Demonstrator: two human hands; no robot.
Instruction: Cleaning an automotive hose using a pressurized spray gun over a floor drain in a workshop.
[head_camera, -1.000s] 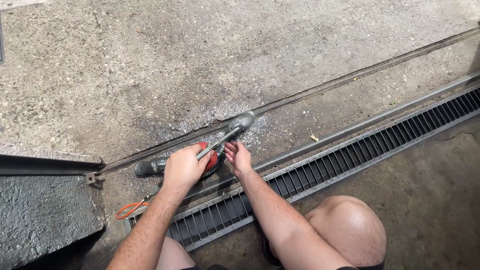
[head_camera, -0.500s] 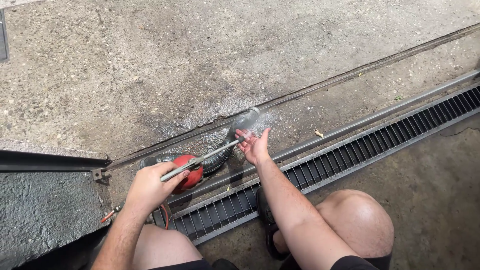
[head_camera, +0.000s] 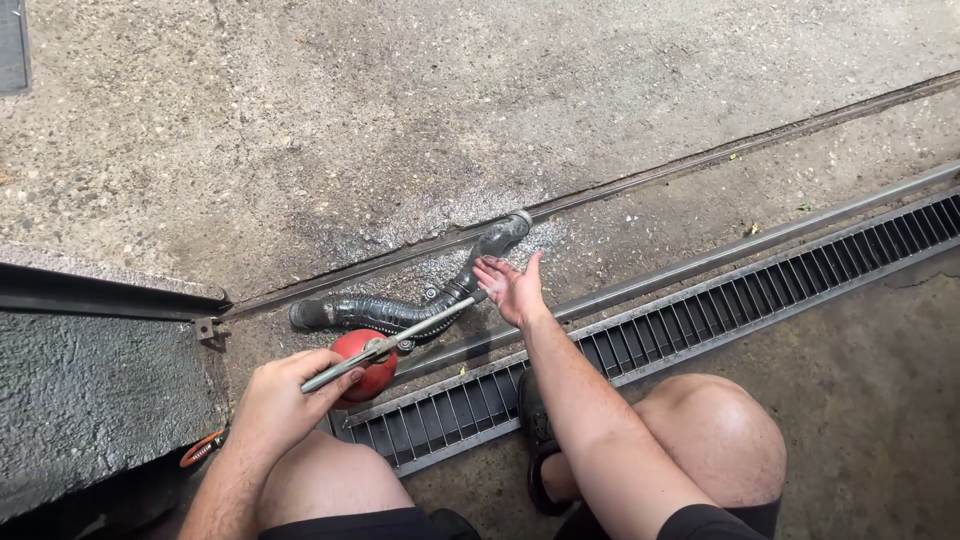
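Note:
My left hand (head_camera: 285, 395) grips the handle of a red spray gun (head_camera: 365, 362) with a long thin metal nozzle (head_camera: 430, 320) that points up and to the right. My right hand (head_camera: 512, 288) is open, palm turned toward the nozzle tip, fingers spread. Just behind the nozzle, a black ribbed rubber hose (head_camera: 400, 308) with metal clamps lies on the wet concrete, curving from lower left to upper right.
A long metal drain grate (head_camera: 700, 320) runs diagonally in front of my knees. A thin metal floor rail (head_camera: 700, 165) runs parallel beyond the hose. A dark metal door edge (head_camera: 100, 290) sits at left, and an orange hose (head_camera: 200, 450) lies beside my left arm.
My left hand pulled the spray gun back toward me and to the left. My right hand let go of the hose and opened in front of the nozzle tip.

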